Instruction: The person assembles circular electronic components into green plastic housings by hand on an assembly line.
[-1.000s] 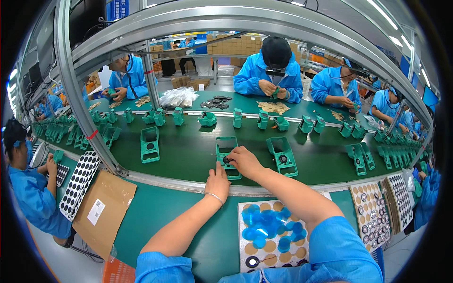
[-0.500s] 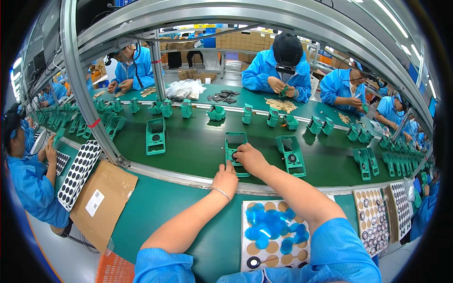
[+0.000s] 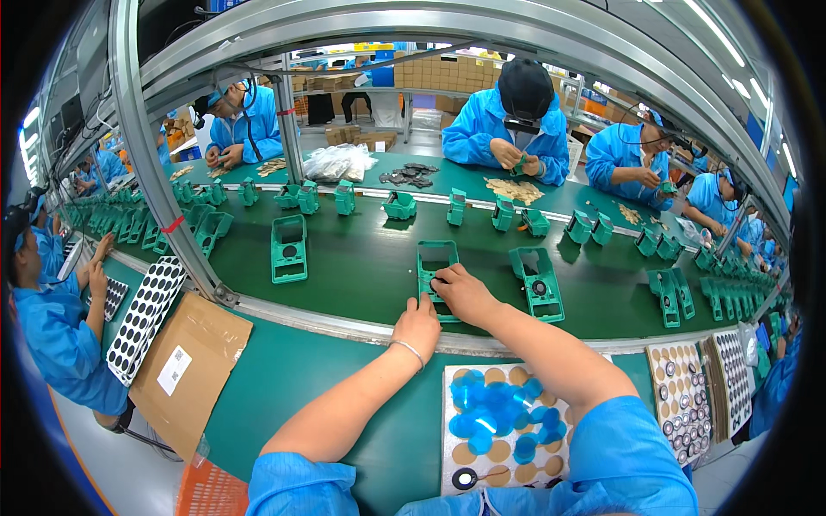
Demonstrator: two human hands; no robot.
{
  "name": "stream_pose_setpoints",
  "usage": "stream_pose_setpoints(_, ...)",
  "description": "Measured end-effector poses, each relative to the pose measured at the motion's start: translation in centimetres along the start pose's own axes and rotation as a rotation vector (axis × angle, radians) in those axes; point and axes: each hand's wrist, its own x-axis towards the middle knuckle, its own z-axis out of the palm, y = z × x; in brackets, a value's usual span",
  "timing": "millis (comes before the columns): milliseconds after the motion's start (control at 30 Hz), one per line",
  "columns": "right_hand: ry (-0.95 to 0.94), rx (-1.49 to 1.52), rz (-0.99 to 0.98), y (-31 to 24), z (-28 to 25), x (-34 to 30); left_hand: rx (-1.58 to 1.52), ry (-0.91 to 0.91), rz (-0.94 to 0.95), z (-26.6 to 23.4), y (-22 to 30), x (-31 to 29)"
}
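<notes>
A green plastic housing (image 3: 437, 255) with a large opening at its far end lies on the dark green belt in front of me. My left hand (image 3: 416, 326) holds the housing's near left edge with its fingertips. My right hand (image 3: 465, 292) reaches into the housing from the right, fingers bent and pressed together over a dark round part that they mostly hide. To the right lies another green housing (image 3: 547, 303) with a black round part seated in it. A white sheet (image 3: 456, 383) with tan discs and loose blue translucent discs rests between my forearms and the belt.
More green housings, such as one at left (image 3: 289, 249), sit along the belt (image 3: 361, 292). A metal post (image 3: 148, 155) rises at left, beside brown cardboard (image 3: 191, 370). At right lies a sheet of round parts (image 3: 680, 396). Co-workers sit across and at left.
The belt's housings have shifted slightly right, and both my hands have moved along with the one I hold. At left, a co-worker's raised hand no longer shows a green part.
</notes>
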Motion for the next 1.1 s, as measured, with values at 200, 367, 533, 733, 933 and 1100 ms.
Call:
stream_pose_setpoints(200,0.017,-0.040,0.034,1.0,-2.4,-0.5,-0.054,-0.040,0.008,-1.7,0.2,0.3)
stream_pose_setpoints(367,0.347,0.253,0.433,2.2,-8.7,-2.1,-0.091,0.010,0.111,-3.5,-0.1,1.0)
stream_pose_setpoints(533,0.238,0.491,0.558,-1.3,-18.0,-7.5,-0.122,0.137,0.311,-2.2,-0.3,3.2)
stream_pose_setpoints(733,0.056,0.709,0.568,-6.3,-24.3,-15.2,0.010,-0.181,0.299,-3.3,-0.4,4.8)
stream_pose_setpoints(933,-0.175,0.497,0.254,-10.7,-24.7,-20.5,-0.276,0.026,0.189,-8.2,2.5,0.7)
stream_pose_setpoints(1100,-0.079,0.539,0.234,-12.4,-24.5,-24.0,-0.598,-0.158,0.526,-14.7,9.0,-10.8)
